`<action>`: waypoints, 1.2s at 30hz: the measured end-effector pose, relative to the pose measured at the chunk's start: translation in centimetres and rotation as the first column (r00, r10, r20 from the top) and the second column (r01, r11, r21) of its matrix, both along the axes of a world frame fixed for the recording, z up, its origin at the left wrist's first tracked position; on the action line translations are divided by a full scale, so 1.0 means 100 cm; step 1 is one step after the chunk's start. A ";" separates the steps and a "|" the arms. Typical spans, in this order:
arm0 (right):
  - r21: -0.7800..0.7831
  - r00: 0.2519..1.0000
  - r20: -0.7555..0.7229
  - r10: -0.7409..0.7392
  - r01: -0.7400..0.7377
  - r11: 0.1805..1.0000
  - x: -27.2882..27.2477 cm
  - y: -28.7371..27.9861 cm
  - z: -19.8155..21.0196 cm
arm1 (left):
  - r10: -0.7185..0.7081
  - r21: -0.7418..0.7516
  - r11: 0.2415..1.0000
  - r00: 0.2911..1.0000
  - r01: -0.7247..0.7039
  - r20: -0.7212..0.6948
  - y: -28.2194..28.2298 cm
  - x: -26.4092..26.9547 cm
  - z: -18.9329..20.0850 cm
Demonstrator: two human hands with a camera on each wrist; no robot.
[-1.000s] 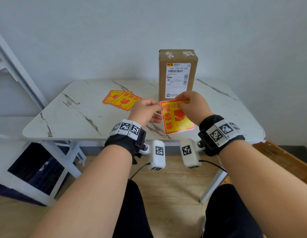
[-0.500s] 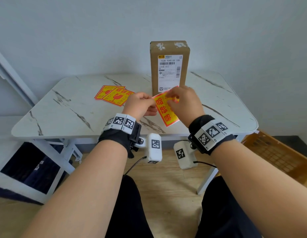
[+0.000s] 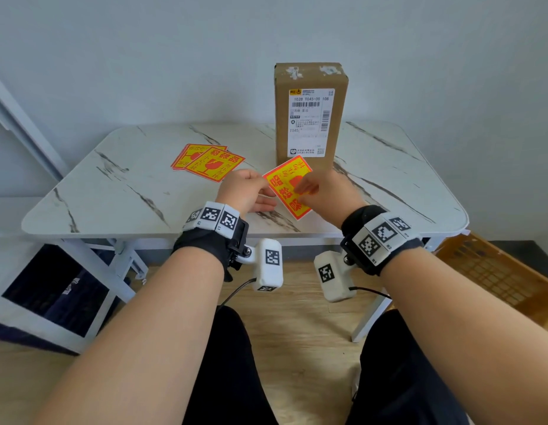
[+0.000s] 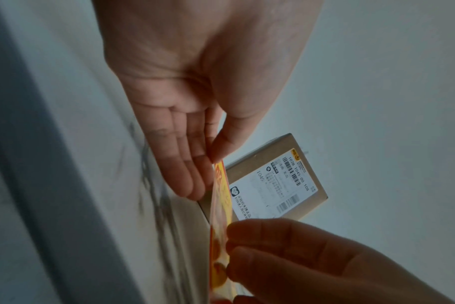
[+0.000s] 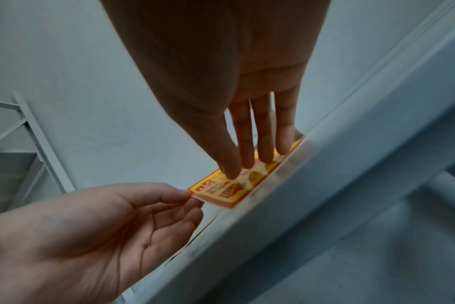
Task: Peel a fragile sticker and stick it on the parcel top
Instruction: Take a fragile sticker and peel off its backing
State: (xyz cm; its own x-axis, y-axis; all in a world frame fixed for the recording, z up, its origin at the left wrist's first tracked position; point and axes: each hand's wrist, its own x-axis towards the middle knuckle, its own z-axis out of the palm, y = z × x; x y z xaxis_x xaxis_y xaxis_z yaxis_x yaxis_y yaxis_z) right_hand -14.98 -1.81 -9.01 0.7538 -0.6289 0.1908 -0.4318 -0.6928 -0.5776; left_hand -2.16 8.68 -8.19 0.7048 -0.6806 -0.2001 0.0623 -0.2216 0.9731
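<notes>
A brown cardboard parcel [image 3: 309, 124] stands upright on the marble table [image 3: 128, 191], and its taped top [image 3: 309, 72] is bare. Just in front of it both hands hold a red and yellow fragile sticker [image 3: 286, 194] tilted above the table. My left hand [image 3: 265, 187] pinches the sticker's left corner between thumb and forefinger [image 4: 213, 160]. My right hand [image 3: 303, 190] holds the sticker's right side, with its fingers [image 5: 247, 156] laid across the printed face [image 5: 229, 191]. The right thumb is hidden behind the sticker.
Two more fragile stickers [image 3: 206, 162] lie overlapped on the table to the left. A white ladder-like frame [image 3: 24, 124] leans at the far left. An orange crate [image 3: 496, 274] sits on the floor under the table's right corner.
Both hands have carried the sticker a little forward toward the parcel's base and turned it onto a diagonal. The right fingers have shifted from its top edge onto its face.
</notes>
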 end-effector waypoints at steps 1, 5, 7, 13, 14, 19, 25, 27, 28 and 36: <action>0.004 0.999 -0.033 0.009 -0.009 1.000 0.000 0.000 -0.002 | 0.000 0.007 1.000 1.000 0.000 0.000 0.000 0.000 -0.002; 0.022 0.999 -0.053 -0.007 0.008 1.000 -0.001 0.001 -0.008 | -0.128 0.046 0.990 0.990 0.131 -0.053 0.000 -0.003 -0.007; 0.049 0.999 -0.025 -0.019 0.021 0.999 -0.001 -0.001 -0.009 | -0.214 0.076 0.973 0.976 0.217 -0.044 0.000 -0.008 -0.007; 0.070 1.000 0.002 -0.008 0.008 0.997 -0.003 0.000 -0.010 | -0.210 0.153 0.968 0.976 0.198 0.061 -0.004 -0.010 -0.008; 0.077 1.000 0.001 -0.015 0.015 0.997 -0.003 0.000 -0.011 | -0.183 0.151 0.974 0.981 0.171 0.065 -0.004 -0.009 -0.009; -0.032 0.997 -0.021 -0.081 0.080 0.996 -0.001 0.002 -0.019 | -0.108 0.119 0.987 0.994 0.106 0.010 -0.003 -0.003 -0.009; -0.108 0.993 0.095 -0.068 0.078 0.991 0.001 0.008 -0.018 | -0.109 0.055 0.992 0.992 0.112 -0.065 -0.001 -0.003 -0.004; -0.137 0.990 0.131 -0.059 0.077 0.988 0.002 0.009 -0.018 | -0.118 0.045 0.992 0.988 0.122 -0.095 0.001 -0.003 -0.003; -0.154 0.988 0.142 -0.054 0.076 0.985 0.003 0.009 -0.018 | -0.125 0.049 0.990 0.987 0.130 -0.106 0.003 -0.003 -0.002; -0.186 0.979 0.200 -0.041 0.080 0.979 0.007 0.010 -0.020 | -0.123 0.065 0.989 0.986 0.131 -0.110 0.011 0.003 -0.006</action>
